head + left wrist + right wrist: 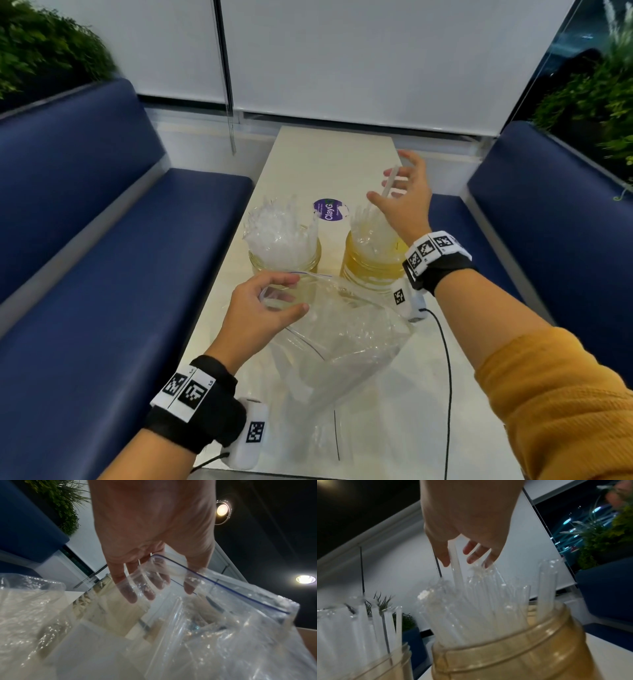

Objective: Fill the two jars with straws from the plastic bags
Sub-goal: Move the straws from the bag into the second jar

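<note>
Two jars stand side by side on the white table [308, 154]. The left jar [285, 265] is packed with clear straws. The amber right jar [371, 267] also holds several. My right hand [383, 185] hovers over the right jar with its fingers spread, and one straw [390, 181] stands loose between thumb and fingers, its lower end in the jar. The right wrist view shows that straw [456, 566] beside the thumb, above the amber jar [513, 655]. My left hand [291, 294] pinches the mouth of a clear zip bag [346, 342]; its fingers [132, 596] lie behind the film.
A round purple sticker [328, 209] lies behind the jars. Blue benches [102, 240] flank the table on both sides. More clear plastic [342, 428] lies near the front edge, and a black cable [449, 377] runs from my right wrist.
</note>
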Demonstrator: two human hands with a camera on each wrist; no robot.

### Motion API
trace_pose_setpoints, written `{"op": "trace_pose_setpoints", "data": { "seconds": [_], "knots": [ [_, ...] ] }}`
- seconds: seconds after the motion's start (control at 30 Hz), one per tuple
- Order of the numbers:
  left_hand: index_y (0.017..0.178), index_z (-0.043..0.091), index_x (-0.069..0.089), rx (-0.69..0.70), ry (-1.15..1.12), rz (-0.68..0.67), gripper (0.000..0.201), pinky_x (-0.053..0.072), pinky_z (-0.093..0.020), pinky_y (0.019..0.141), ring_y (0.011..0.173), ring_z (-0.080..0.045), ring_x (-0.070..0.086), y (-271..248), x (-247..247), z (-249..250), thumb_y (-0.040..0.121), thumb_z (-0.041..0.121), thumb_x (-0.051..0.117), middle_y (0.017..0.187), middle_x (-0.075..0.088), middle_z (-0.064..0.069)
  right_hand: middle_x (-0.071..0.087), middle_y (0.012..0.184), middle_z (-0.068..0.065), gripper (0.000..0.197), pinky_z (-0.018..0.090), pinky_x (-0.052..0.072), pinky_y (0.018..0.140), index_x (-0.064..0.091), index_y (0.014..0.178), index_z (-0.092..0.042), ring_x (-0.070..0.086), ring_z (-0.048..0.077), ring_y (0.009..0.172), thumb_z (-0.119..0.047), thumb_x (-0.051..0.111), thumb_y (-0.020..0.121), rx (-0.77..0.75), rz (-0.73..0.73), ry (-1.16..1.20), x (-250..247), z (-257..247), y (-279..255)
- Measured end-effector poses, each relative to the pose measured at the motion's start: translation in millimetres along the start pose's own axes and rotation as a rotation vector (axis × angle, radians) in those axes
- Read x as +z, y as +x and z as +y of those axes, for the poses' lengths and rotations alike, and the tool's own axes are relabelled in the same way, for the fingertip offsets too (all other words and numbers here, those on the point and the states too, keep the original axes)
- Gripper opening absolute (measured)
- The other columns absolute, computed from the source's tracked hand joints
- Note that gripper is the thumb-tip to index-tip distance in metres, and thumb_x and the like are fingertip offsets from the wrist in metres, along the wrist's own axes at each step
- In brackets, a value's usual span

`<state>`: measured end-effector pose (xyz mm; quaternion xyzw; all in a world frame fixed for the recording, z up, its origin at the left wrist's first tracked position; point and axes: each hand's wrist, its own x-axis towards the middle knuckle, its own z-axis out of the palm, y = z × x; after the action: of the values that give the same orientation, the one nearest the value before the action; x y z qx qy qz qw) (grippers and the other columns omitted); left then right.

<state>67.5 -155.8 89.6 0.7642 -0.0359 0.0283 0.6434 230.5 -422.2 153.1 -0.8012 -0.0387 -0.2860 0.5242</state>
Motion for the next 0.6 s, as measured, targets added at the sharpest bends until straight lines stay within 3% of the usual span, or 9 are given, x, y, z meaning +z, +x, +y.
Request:
{"op": "trace_pose_setpoints", "data": {
  "seconds": [0.1,0.13,0.2,0.23,0.3,0.37,0.47,0.6],
  "knots": [
    [0.111,0.023,0.073,0.001,0.000,-0.005,0.042,0.063,-0.030,0.078,0.095,-0.011,0.072,-0.9,1.9,1.8,0.073,0.016,0.090,0.114,0.073,0.010,0.072,0.104,0.000,0.025,0.038,0.058,0.088,0.069,0.113,-0.017,0.065,0.008,0.091,-0.012,0.070,0.089,-0.042,-0.057,-0.219,4.2,12.8,-12.5],
    [0.111,0.023,0.073,0.001,0.000,-0.007,0.042,0.063,-0.030,0.078,0.095,-0.011,0.072,-1.1,2.1,2.3,0.073,0.016,0.090,0.114,0.073,0.010,0.073,0.106,0.000,0.023,0.040,0.057,0.091,0.071,0.114,-0.015,0.065,0.009,0.093,-0.018,0.069,0.091,-0.010,-0.107,-0.302,5.8,20.3,-18.9],
    [0.111,0.023,0.073,-0.001,-0.001,-0.009,0.042,0.063,-0.030,0.077,0.095,-0.011,0.072,-1.0,1.6,3.3,0.074,0.016,0.090,0.115,0.073,0.009,0.071,0.110,-0.003,0.037,0.038,0.053,0.097,0.067,0.122,-0.018,0.063,0.011,0.101,-0.032,0.073,0.088,0.021,-0.179,-0.382,7.1,28.8,-27.6],
    [0.111,0.023,0.073,-0.001,-0.003,-0.011,0.042,0.063,-0.030,0.077,0.095,-0.011,0.072,-1.1,1.1,4.0,0.074,0.015,0.090,0.115,0.073,0.009,0.067,0.113,-0.004,0.048,0.032,0.051,0.097,0.061,0.127,-0.022,0.060,0.011,0.105,-0.035,0.077,0.084,0.004,-0.175,-0.361,5.8,27.7,-27.5],
    [0.112,0.022,0.073,0.003,-0.004,-0.010,0.042,0.063,-0.028,0.076,0.095,-0.011,0.072,-0.7,0.9,5.3,0.074,0.015,0.090,0.114,0.073,0.008,0.059,0.120,-0.006,0.070,0.014,0.039,0.093,0.045,0.137,-0.030,0.052,0.007,0.112,-0.035,0.082,0.078,-0.070,-0.101,-0.287,2.2,17.5,-18.6],
    [0.112,0.022,0.073,0.004,-0.006,-0.009,0.042,0.063,-0.027,0.075,0.095,-0.011,0.073,-0.6,1.5,6.1,0.074,0.014,0.090,0.113,0.073,0.008,0.055,0.128,-0.006,0.071,0.011,0.033,0.095,0.041,0.141,-0.031,0.048,0.008,0.119,-0.027,0.079,0.081,-0.203,-0.046,-0.311,-1.6,4.8,-8.7],
    [0.112,0.023,0.073,0.005,-0.009,-0.011,0.041,0.062,-0.027,0.075,0.095,-0.012,0.072,-1.3,2.8,7.0,0.075,0.014,0.089,0.113,0.074,0.009,0.052,0.143,0.001,0.052,0.027,0.036,0.108,0.047,0.146,-0.019,0.043,0.019,0.135,-0.018,0.060,0.096,-0.338,-0.176,-0.553,0.1,3.1,-3.7],
    [0.114,0.023,0.071,0.017,0.025,-0.038,0.040,0.062,-0.027,0.076,0.098,-0.013,0.072,-1.1,4.0,8.5,0.079,0.006,0.082,0.116,0.072,0.010,0.051,0.149,0.007,0.040,0.041,0.021,0.120,0.053,0.142,-0.012,0.034,0.026,0.146,-0.024,0.040,0.106,-0.258,-0.514,-0.888,4.0,19.9,-17.9]
  ]
}}
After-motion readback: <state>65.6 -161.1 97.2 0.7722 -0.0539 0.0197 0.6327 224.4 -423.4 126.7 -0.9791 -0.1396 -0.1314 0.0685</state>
